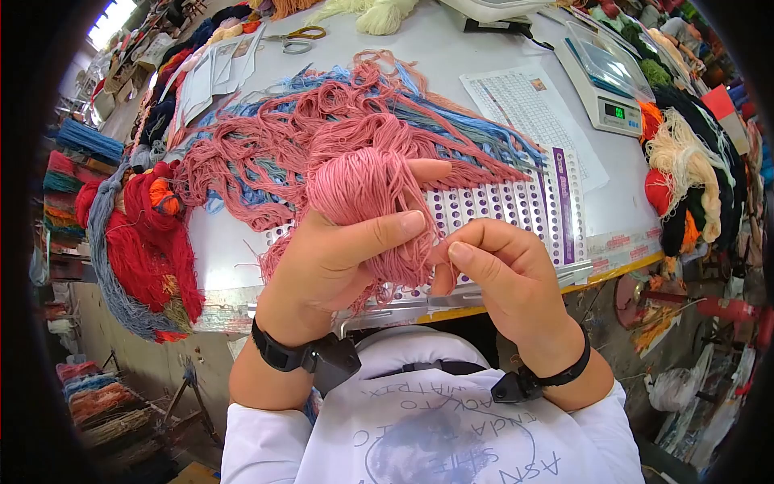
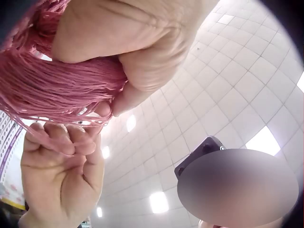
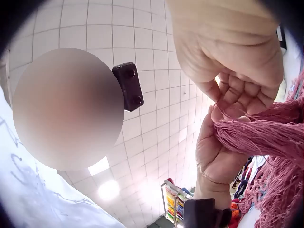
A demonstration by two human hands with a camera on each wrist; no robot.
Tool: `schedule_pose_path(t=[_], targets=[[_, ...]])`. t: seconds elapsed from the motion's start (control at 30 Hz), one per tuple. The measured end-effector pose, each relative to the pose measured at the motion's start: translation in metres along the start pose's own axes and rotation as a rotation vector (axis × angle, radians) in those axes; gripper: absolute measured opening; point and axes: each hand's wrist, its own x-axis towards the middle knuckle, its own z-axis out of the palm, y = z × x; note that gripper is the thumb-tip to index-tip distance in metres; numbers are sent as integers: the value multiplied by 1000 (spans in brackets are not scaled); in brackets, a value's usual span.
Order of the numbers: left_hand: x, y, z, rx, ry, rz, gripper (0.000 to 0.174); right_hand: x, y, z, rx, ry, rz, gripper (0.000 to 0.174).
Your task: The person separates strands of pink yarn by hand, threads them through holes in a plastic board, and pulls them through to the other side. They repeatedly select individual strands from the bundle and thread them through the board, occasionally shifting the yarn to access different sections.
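A looped skein of pink yarn (image 1: 363, 185) is gripped in my left hand (image 1: 326, 254), the thumb lying across its front. Beside it, my right hand (image 1: 512, 274) pinches fine strands at the skein's lower right end between thumb and forefinger. The left wrist view shows the pink strands (image 2: 57, 90) bunched under the left palm, with the right hand's (image 2: 61, 175) curled fingertips at their edge. From the right wrist, a thin strand runs off the gathered yarn (image 3: 261, 135) to the pinching fingertips. Behind lies a heap of loose pink yarn (image 1: 258, 153) over blue strands (image 1: 476, 129).
A white card with rows of holes (image 1: 516, 206) lies under the yarn, with a printed sheet (image 1: 532, 105) behind it. A digital scale (image 1: 605, 101) stands at right. Scissors (image 1: 302, 36) lie at the back. Red and grey skeins (image 1: 145, 242) hang over the left edge.
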Motion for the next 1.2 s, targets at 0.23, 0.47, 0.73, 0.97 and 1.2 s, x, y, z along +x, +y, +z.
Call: schedule_pose_path(t=[0.23,0.47,0.73,0.97,1.2], targets=[[-1,-1,1,18,43,29,51,-2,-2,1,12,7,35,15],[-2,-1,1,92,44,64,53,-1,-6,8,-216,100,89,14],[-3,-3,-2,107,83,109,53,5,10,1,-466,76,-287,8],[-7,1,-11,87,19,103,59,-4,-6,5,-284,58,4,8],[-10,4,-7,139,-22,117,75,-5,-10,8,-143,25,79,11]])
